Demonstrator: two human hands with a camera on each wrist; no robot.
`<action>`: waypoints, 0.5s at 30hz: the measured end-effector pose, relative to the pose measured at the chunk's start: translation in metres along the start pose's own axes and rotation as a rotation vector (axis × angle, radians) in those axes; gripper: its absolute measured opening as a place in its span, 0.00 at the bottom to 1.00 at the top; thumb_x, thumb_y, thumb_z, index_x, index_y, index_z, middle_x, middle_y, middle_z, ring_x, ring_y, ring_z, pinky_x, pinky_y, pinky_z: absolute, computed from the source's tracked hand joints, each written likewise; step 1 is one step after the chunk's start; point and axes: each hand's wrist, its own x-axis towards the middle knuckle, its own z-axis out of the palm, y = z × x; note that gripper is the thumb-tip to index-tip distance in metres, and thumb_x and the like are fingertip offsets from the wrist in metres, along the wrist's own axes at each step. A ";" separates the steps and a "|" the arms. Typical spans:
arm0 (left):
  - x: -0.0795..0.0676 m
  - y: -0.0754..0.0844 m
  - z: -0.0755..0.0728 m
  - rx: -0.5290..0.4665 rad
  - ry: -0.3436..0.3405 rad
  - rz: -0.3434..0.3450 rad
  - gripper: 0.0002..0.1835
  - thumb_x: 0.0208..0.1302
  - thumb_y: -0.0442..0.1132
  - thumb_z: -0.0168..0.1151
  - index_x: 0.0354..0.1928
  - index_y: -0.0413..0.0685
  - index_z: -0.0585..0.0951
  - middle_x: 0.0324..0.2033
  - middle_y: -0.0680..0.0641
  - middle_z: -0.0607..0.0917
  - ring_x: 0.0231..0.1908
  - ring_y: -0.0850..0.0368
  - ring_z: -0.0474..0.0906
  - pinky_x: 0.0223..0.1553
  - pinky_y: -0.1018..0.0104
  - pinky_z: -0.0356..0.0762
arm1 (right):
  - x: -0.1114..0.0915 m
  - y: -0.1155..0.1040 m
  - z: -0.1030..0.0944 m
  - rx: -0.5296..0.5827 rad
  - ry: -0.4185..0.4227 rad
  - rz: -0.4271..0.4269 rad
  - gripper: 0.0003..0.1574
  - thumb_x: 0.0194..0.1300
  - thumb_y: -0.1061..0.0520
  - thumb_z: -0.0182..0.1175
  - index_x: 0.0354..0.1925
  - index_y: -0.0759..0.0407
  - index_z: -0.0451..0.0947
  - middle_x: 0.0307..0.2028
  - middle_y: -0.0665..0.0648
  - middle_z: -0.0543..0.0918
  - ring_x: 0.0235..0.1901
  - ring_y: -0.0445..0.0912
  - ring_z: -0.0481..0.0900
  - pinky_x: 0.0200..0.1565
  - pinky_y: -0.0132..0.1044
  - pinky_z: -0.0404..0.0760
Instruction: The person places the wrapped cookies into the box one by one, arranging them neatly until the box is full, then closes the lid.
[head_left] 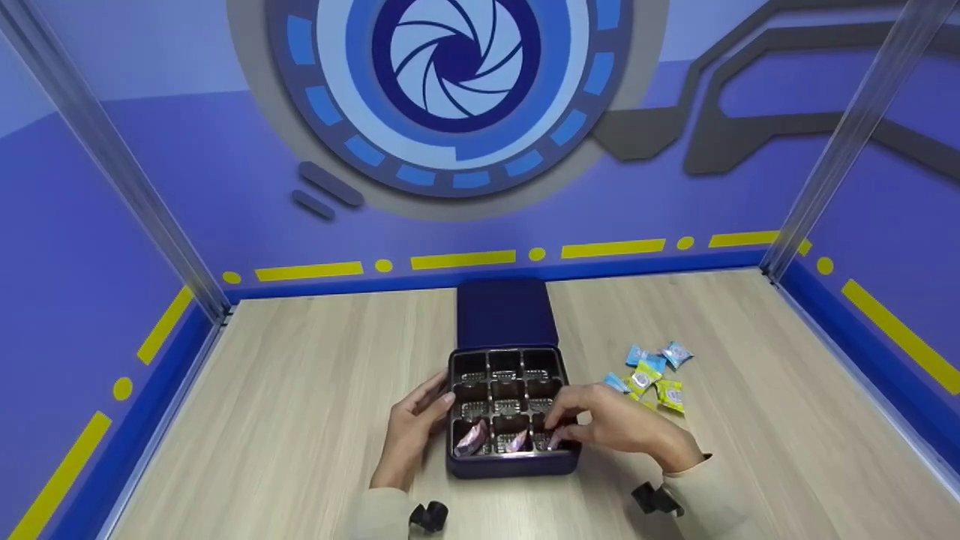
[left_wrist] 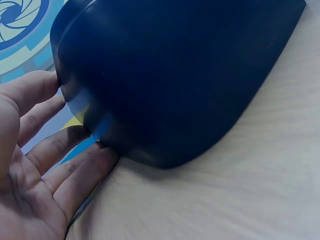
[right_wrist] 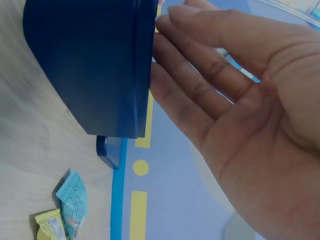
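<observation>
A dark blue box [head_left: 513, 466] sits on the table with its lid [head_left: 506, 313] folded back behind it. Inside, a black divided tray [head_left: 507, 391] has pink-wrapped candies in its front row, one in the left compartment [head_left: 471, 439] and one in the middle. My left hand [head_left: 411, 429] rests against the box's left side, fingertips touching the wall [left_wrist: 150, 90]. With curled fingers, my right hand [head_left: 611, 420] reaches over the right rim and pinches a pink-wrapped candy [head_left: 555, 439] in the front right compartment. In the right wrist view, the box wall [right_wrist: 85, 65] hides that compartment.
To the right of the box lies a loose group of blue-wrapped candies [head_left: 677, 355] and yellow-wrapped candies [head_left: 670, 395]. Printed panels [head_left: 420, 225] wall the wooden table [head_left: 315, 390] at the back and both sides, with metal posts [head_left: 825, 180] at the corners.
</observation>
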 end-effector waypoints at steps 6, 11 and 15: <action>0.000 -0.001 0.000 0.004 -0.002 0.014 0.31 0.72 0.38 0.71 0.73 0.37 0.75 0.71 0.35 0.76 0.61 0.49 0.82 0.59 0.58 0.83 | 0.003 0.004 0.000 0.020 0.061 -0.026 0.12 0.67 0.67 0.72 0.48 0.57 0.89 0.46 0.49 0.89 0.49 0.46 0.86 0.53 0.48 0.88; 0.001 -0.001 0.000 0.008 -0.001 0.020 0.31 0.72 0.37 0.71 0.73 0.37 0.75 0.71 0.36 0.76 0.62 0.49 0.81 0.59 0.59 0.83 | 0.004 0.008 -0.001 -0.005 0.136 -0.042 0.13 0.68 0.65 0.72 0.49 0.54 0.89 0.48 0.50 0.89 0.50 0.45 0.85 0.51 0.49 0.88; 0.001 -0.002 0.000 0.011 0.001 0.018 0.31 0.72 0.37 0.71 0.73 0.37 0.75 0.71 0.36 0.76 0.62 0.48 0.81 0.59 0.59 0.84 | 0.003 0.010 -0.002 -0.027 0.184 -0.034 0.14 0.68 0.63 0.73 0.49 0.48 0.89 0.50 0.46 0.88 0.52 0.46 0.85 0.53 0.48 0.87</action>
